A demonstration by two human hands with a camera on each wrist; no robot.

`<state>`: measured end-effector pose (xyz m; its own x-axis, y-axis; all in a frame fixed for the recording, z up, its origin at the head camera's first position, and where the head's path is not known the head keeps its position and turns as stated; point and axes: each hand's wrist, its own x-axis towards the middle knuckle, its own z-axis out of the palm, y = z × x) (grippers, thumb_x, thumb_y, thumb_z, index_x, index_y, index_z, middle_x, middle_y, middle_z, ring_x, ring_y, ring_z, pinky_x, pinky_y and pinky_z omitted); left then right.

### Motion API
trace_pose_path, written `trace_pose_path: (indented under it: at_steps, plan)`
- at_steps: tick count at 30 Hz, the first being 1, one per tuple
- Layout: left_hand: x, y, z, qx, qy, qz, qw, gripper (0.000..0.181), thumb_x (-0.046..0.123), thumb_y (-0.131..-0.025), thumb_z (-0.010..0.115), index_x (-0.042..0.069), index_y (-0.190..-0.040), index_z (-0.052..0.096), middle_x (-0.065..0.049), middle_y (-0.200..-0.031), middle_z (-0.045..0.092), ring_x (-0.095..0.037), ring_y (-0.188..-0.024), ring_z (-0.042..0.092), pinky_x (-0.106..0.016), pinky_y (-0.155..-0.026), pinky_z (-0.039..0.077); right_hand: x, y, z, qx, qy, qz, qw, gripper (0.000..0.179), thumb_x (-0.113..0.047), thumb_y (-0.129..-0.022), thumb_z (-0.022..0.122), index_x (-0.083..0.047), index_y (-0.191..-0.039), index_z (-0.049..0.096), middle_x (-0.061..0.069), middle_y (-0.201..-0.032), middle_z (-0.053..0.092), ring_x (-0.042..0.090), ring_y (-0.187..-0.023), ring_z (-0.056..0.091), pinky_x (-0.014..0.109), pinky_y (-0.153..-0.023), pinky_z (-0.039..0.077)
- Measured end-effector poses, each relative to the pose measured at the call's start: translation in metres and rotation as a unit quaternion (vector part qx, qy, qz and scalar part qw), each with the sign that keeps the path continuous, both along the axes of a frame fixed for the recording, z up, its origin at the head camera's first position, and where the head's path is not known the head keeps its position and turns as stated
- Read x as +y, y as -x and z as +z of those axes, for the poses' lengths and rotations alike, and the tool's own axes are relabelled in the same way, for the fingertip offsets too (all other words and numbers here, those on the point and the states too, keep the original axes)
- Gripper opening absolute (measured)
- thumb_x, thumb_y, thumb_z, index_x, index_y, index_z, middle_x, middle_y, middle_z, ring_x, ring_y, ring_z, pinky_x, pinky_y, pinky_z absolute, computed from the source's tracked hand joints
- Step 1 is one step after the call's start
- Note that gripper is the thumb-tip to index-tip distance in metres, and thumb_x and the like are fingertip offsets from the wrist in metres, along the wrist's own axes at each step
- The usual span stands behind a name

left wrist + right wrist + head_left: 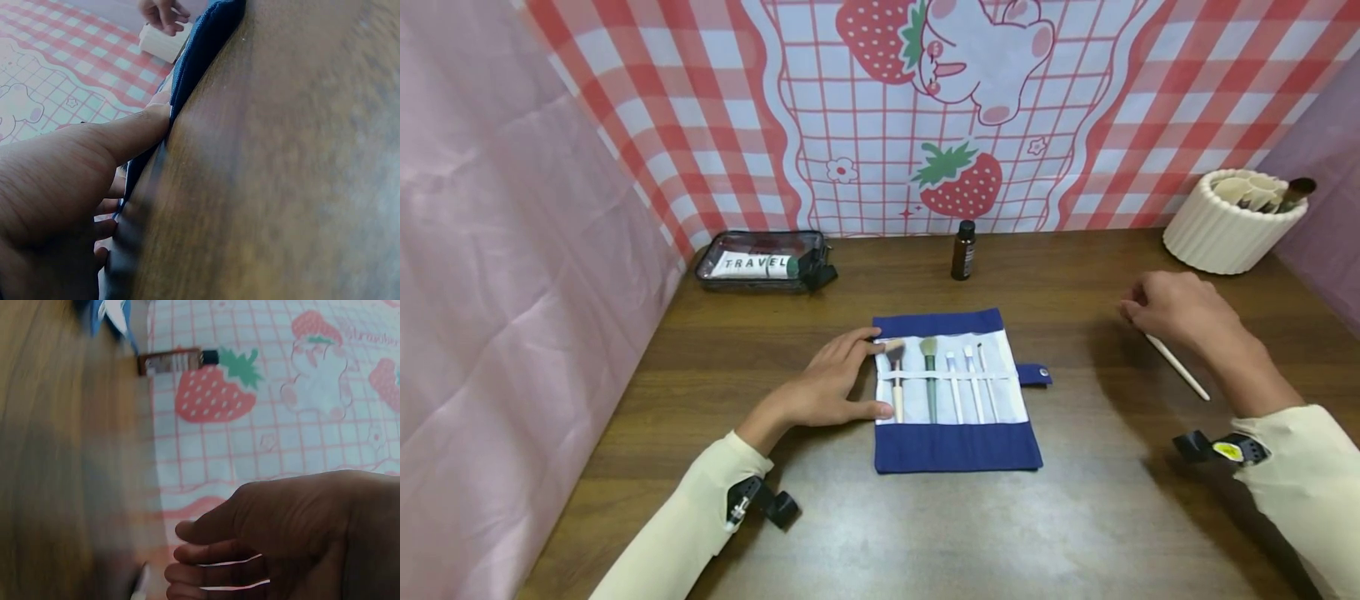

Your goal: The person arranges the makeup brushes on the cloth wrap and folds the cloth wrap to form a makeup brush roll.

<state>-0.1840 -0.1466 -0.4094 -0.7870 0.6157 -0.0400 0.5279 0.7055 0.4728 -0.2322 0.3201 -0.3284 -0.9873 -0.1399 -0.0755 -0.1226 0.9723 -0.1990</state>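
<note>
A blue and white fabric brush roll (pixel 958 447) lies unrolled, with several makeup brushes tucked under its white band, among them a green-handled brush (pixel 930 387). My left hand (pixel 823 385) rests at the roll's left edge, fingers spread, thumb and fingertips touching the cloth. In the left wrist view the thumb (pixel 140 131) lies along the blue edge. Off to the right, my right hand (pixel 1183 308) is over the table with loosely bent fingers. Below it lies a slim white brush (pixel 1180 368), its upper end hidden by the hand; the right wrist view shows it apart from the fingertips.
A ribbed white holder (pixel 1217 229) with brushes stands at the back right. Behind the roll stands a small brown bottle (pixel 962 252). A clear travel pouch (pixel 760 262) lies at the back left, by the checked cloth backdrop (pixel 715 125).
</note>
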Motion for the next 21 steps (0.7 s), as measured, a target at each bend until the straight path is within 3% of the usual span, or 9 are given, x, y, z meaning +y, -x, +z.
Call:
trace_pose_path:
  at_steps: [11,21]
  plan:
    - [0.0,-0.002,0.002,0.0,0.0,0.0,1.0,0.093,0.064,-0.088,0.066,0.009,-0.155,0.03,-0.008,-0.165,0.013,-0.027,-0.151,0.011,-0.051,-0.12,0.012,0.022,0.004,-0.02,-0.03,-0.02,-0.024,0.9991,0.032,-0.03,-0.096,0.057,-0.012,-0.07,0.059,0.01,-0.069,0.053,0.033,-0.068,0.051,0.047,-0.054,0.04]
    - [-0.001,-0.001,0.001,0.004,-0.007,-0.002,1.0,0.093,0.063,-0.088,0.067,0.01,-0.155,0.031,-0.008,-0.165,0.013,-0.027,-0.151,0.012,-0.052,-0.12,0.012,0.014,0.007,-0.016,-0.008,-0.013,-0.013,0.9998,0.028,-0.026,-0.095,0.057,-0.009,-0.072,0.06,0.009,-0.067,0.051,0.03,-0.065,0.05,0.043,-0.053,0.039]
